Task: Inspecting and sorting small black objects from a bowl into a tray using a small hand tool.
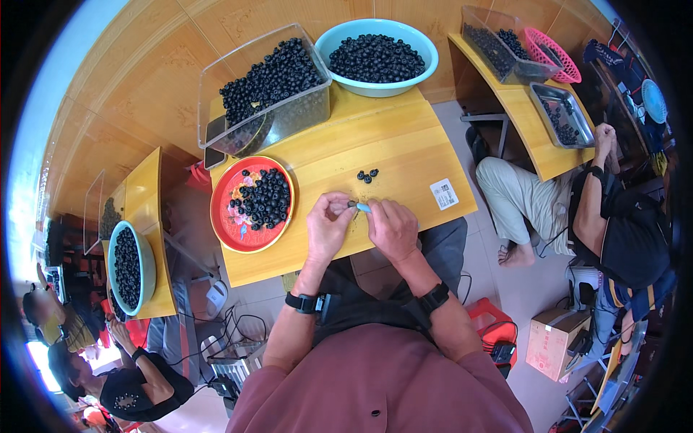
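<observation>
Over the near side of the yellow wooden table (346,151), my two hands meet. My left hand (329,220) is closed in a pinch on a small dark round piece (351,204) that looks like a blueberry, mostly covered by the fingers. My right hand (394,225) grips a small tool with a light blue handle (363,207), its tip against that piece. Brown crumbs lie below the fingers. Several dark blueberry-like pieces (368,176) sit just beyond my hands. To the left, a red round tray (222,214) with a flower pattern holds many more.
At the table's back stand a clear plastic bin (312,107) and a light blue basin (382,88), both full of dark pieces. A phone (214,157) lies beside the bin; a white label (444,193) is at right. People work at side tables (155,245) (523,119).
</observation>
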The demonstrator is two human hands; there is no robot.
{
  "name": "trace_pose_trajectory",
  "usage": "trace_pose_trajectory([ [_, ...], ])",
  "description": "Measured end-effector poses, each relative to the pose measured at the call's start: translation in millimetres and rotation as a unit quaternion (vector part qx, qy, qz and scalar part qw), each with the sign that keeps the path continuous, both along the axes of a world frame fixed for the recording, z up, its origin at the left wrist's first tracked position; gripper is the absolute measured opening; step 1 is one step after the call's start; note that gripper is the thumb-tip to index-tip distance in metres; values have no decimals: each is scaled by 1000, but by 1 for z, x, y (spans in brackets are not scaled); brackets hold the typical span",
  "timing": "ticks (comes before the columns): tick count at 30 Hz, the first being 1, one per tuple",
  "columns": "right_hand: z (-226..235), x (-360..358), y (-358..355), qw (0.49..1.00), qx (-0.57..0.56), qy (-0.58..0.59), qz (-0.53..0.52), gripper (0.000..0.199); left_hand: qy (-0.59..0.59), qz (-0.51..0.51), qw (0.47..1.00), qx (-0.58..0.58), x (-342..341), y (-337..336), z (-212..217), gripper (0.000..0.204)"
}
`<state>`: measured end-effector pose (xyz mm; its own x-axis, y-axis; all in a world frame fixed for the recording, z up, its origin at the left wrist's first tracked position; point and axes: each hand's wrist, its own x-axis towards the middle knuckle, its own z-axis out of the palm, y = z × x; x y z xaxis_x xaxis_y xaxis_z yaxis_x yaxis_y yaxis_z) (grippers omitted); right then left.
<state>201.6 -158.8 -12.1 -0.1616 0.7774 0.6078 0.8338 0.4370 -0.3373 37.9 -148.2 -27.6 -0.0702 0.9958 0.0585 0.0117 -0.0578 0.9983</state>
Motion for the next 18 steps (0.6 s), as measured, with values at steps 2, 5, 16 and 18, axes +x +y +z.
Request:
trace_pose_trajectory([
  [2,0,0,0,1000,-3,-1,1,9,2,-12,1000,1,-1,0,0,32],
  [5,-1,0,1,1000,-5,-4,-5,9,-76,-12,997,-10,0,-1,0,31],
  [16,-7,-1,3,1000,-10,4,-24,11,4,5,998,58,-3,0,1,23],
  [18,-6,-2,1,1000,-7,0,-26,12,41,12,995,94,-5,0,-1,20],
])
